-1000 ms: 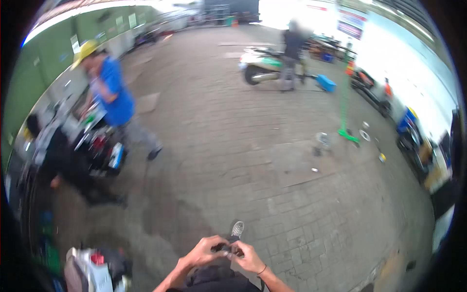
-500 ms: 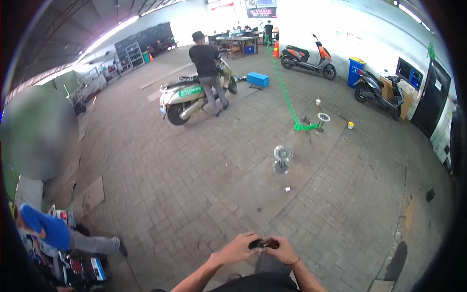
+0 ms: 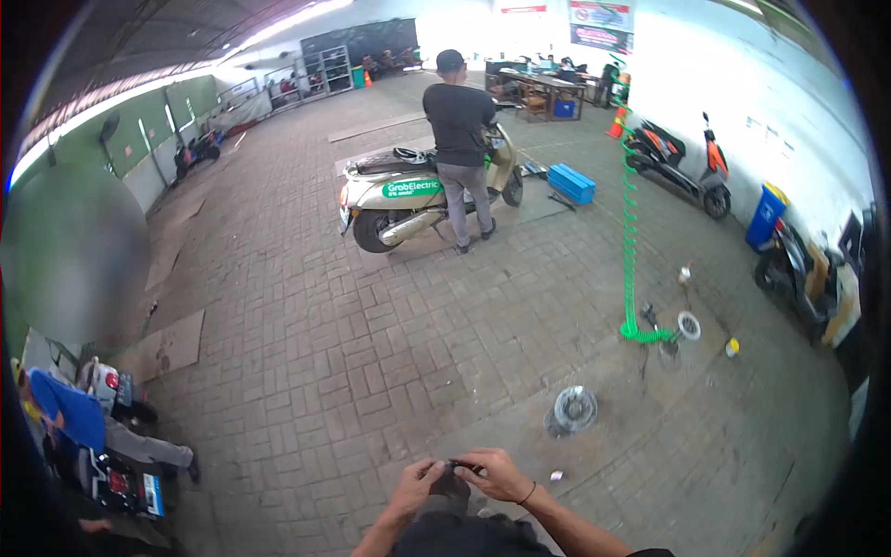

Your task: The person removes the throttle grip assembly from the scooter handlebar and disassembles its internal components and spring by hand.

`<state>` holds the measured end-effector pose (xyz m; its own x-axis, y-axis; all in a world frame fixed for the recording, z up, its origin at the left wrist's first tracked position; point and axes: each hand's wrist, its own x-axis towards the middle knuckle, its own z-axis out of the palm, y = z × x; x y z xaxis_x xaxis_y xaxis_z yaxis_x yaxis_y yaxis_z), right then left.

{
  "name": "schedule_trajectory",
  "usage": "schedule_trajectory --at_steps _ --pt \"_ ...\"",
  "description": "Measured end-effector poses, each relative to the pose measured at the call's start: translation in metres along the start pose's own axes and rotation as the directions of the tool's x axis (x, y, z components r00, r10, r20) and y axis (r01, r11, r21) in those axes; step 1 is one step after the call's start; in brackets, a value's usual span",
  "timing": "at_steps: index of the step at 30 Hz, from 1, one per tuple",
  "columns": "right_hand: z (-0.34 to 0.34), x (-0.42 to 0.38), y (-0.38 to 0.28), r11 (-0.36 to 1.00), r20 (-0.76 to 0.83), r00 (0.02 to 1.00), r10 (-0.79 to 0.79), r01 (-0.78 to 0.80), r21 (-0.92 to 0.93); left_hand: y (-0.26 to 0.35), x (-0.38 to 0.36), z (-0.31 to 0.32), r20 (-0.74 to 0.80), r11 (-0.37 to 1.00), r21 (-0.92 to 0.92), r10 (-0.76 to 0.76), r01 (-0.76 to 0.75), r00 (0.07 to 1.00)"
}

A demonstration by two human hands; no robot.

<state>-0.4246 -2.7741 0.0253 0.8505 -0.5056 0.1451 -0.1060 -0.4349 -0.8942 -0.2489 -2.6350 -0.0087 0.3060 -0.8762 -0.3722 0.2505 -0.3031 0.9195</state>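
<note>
At the lower middle of the head view, my left hand [image 3: 418,485] and my right hand [image 3: 498,475] meet in front of my body. Fingers of both are closed on a small dark part [image 3: 453,468], mostly covered by the fingertips, so its kind cannot be made out. A dark cord circles my right wrist. On the floor just beyond my right hand lies a small white container [image 3: 557,476]. Farther ahead stands a shiny round metal piece [image 3: 575,408], like a wheel hub.
A person [image 3: 455,111] stands beside a beige scooter [image 3: 399,190]. A green coiled hose [image 3: 629,251] hangs down to a white-ringed stand [image 3: 689,325]. A blue toolbox [image 3: 571,184] lies beyond. Parked scooters [image 3: 682,167] line the right; a person in blue [image 3: 70,408] is lower left.
My view has turned left, so the scene sits farther right. My hands have shifted left, and the dark part shows less between them.
</note>
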Motion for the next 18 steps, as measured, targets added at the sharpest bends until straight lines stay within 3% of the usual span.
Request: schedule_trajectory --at_steps 4,7,9,13,17,18 --pt "-0.072 0.099 0.067 0.995 0.096 0.993 -0.067 0.074 -0.065 0.035 0.116 0.021 0.01 0.975 -0.215 -0.054 0.055 0.998" --pt "-0.12 0.173 0.137 0.991 0.013 0.994 -0.112 0.112 -0.076 0.065 0.23 0.033 0.044 0.98 -0.169 -0.102 0.108 0.994" --pt "-0.154 0.211 0.173 1.0 -0.103 0.995 0.017 -0.017 0.003 0.058 0.32 0.032 0.058 0.993 0.116 0.025 -0.032 0.998" --pt "-0.254 0.288 0.197 0.984 -0.243 0.956 0.167 -0.178 -0.027 0.177 0.456 0.075 0.239 0.989 0.135 -0.083 0.051 0.968" --pt "-0.359 0.358 0.226 0.969 -0.432 0.874 0.222 -0.245 0.002 0.256 0.587 0.129 0.451 0.976 0.219 -0.099 -0.002 0.887" --pt "-0.384 0.376 0.243 0.979 -0.475 0.863 0.172 -0.204 -0.017 0.271 0.622 0.144 0.506 0.966 0.257 -0.111 -0.027 0.855"
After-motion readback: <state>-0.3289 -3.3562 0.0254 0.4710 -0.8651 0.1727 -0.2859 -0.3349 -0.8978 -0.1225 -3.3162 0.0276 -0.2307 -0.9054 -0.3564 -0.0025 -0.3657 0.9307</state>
